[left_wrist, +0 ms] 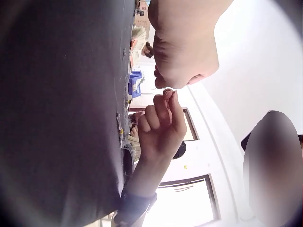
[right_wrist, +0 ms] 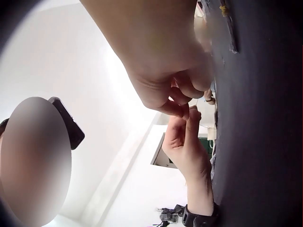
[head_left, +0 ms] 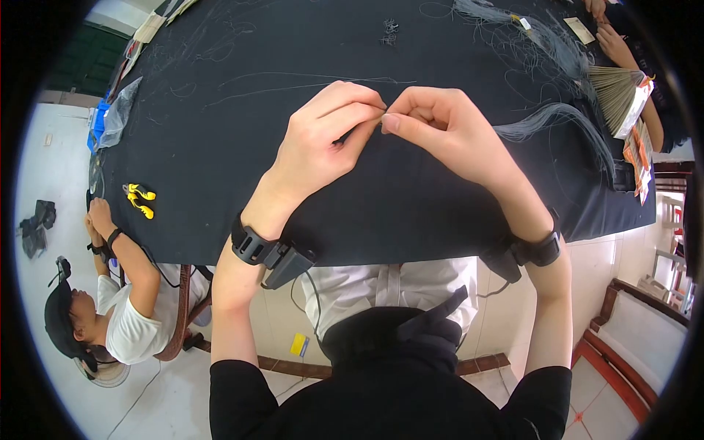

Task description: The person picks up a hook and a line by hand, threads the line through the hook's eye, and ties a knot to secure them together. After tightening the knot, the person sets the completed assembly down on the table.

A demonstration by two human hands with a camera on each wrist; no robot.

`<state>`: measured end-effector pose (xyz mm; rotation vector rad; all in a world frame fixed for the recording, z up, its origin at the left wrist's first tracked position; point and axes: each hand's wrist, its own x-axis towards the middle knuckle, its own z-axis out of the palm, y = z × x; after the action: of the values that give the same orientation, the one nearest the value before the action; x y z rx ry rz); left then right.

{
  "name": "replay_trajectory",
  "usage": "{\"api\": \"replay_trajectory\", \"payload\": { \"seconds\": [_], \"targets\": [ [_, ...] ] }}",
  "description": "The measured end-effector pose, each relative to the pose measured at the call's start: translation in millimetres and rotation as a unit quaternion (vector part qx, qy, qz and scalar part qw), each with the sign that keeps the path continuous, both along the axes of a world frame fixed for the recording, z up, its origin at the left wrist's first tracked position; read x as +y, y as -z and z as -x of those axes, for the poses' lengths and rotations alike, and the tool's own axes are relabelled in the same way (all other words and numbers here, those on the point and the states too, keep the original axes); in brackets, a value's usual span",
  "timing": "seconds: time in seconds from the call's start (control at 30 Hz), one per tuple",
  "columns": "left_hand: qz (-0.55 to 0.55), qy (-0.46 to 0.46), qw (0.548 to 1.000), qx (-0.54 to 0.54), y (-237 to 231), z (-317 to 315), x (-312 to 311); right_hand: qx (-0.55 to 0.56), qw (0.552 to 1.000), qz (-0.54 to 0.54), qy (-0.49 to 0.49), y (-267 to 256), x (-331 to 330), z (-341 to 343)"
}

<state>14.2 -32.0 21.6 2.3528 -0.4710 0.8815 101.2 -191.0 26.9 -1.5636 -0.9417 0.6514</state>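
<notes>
Both hands meet above the black cloth at the centre of the head view. The left hand [head_left: 315, 139] has thumb and forefinger pinched together, and the right hand [head_left: 458, 136] does the same, their tips touching or nearly so. A very fine strand shows by the fingertips in the right wrist view; most of it is hidden by the fingers. The left wrist view has the left hand [left_wrist: 184, 52] above the right hand [left_wrist: 161, 125]. In the right wrist view the right hand [right_wrist: 161, 66] is above the left hand [right_wrist: 189, 151].
Thin loose strands [head_left: 293, 86] lie beyond the hands, with a small dark tangle [head_left: 390, 31] farther back. Grey strand bundles [head_left: 557, 121] and a fanned card stack [head_left: 620, 99] are at right. Yellow-handled pliers [head_left: 139, 199] lie left. Other people sit at left and upper right.
</notes>
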Motion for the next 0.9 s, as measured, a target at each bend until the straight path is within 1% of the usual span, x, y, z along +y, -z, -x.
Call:
{"api": "replay_trajectory", "payload": {
  "seconds": [0.17, 0.27, 0.3, 0.4, 0.43, 0.63, 0.73, 0.9],
  "targets": [
    [-0.001, 0.019, 1.000, 0.012, 1, 1, -3, -0.004, 0.999, -0.039, -0.016, 9, -1, -7],
    [0.019, 0.026, 0.999, 0.025, 0, 2, -5, 0.069, 0.997, -0.001, -0.016, -8, -5, -4],
    [0.020, 0.023, 0.999, 0.023, 0, 2, -6, 0.073, 0.997, -0.007, -0.015, -5, -5, -7],
    [0.022, 0.018, 0.999, 0.021, 1, 1, -6, 0.135, 0.991, 0.004, -0.007, -7, -5, -7],
    [0.023, 0.017, 0.999, 0.021, 2, 1, -6, 0.147, 0.989, -0.003, -0.019, -6, -5, -8],
    [0.023, 0.016, 0.999, 0.029, 1, 2, -6, 0.116, 0.992, 0.002, -0.039, -5, -5, -5],
    [0.028, 0.025, 0.999, 0.021, 2, 1, -7, 0.137, 0.991, -0.006, -0.007, -3, -4, -7],
    [0.032, 0.036, 0.999, 0.019, 2, 1, -7, 0.193, 0.981, -0.014, -0.006, 2, -6, -15]
  ]
}}
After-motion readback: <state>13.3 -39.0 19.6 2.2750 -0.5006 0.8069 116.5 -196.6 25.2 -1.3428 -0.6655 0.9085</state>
